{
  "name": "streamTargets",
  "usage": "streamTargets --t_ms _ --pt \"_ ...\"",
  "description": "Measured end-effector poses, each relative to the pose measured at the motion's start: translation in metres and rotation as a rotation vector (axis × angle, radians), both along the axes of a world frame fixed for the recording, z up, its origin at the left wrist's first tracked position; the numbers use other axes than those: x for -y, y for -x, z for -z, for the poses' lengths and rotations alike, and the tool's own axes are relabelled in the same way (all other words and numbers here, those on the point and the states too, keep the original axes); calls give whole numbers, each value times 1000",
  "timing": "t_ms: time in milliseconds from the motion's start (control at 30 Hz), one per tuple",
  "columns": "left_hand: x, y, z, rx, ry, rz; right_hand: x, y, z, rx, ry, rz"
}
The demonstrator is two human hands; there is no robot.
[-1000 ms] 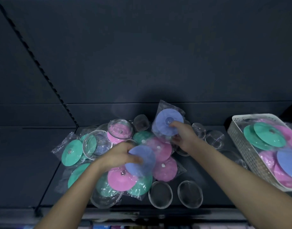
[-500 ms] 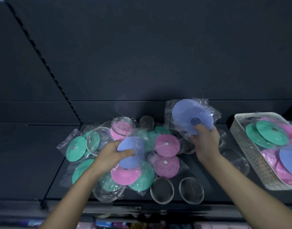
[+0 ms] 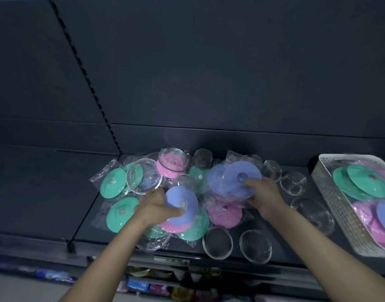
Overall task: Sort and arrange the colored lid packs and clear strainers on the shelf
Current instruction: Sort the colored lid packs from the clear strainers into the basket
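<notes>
On the dark shelf (image 3: 237,228), in the head view, a heap of bagged lid packs is recorded. A blue lid pack (image 3: 181,203) is gripped by the left hand (image 3: 154,207), thumb across its lower edge, above a pink pack (image 3: 173,227). A second blue lid pack (image 3: 239,179) is pinched by the right hand (image 3: 264,194) further back. Two clear strainers (image 3: 217,241) are set at the front edge. A white basket (image 3: 331,192) containing more packs is noted at far right.

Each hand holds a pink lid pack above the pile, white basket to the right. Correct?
Only the colour is wrong. In the head view the left hand holds a blue lid pack and the right hand a second blue lid pack; the white basket is to the right.
</notes>
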State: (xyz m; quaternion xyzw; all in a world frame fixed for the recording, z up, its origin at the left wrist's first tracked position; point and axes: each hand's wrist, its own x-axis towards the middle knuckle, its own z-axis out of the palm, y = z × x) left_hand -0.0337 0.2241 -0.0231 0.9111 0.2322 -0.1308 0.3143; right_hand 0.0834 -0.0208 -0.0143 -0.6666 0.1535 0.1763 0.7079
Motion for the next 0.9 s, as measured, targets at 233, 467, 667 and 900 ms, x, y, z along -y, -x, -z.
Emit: streamTargets --t_ms 233,467,667,900 --pt "11 1 -4 194 102 -167 -6 2 1 -55 -35 -19" --pt "7 3 -16 333 621 -419 -14 2 -6 -146 -47 -48" --pt "9 -4 -23 432 768 -451 -12 3 -10 -88 -126 -83" --pt "26 -28 -53 590 818 -416 11 3 -26 -3 -295 -11"
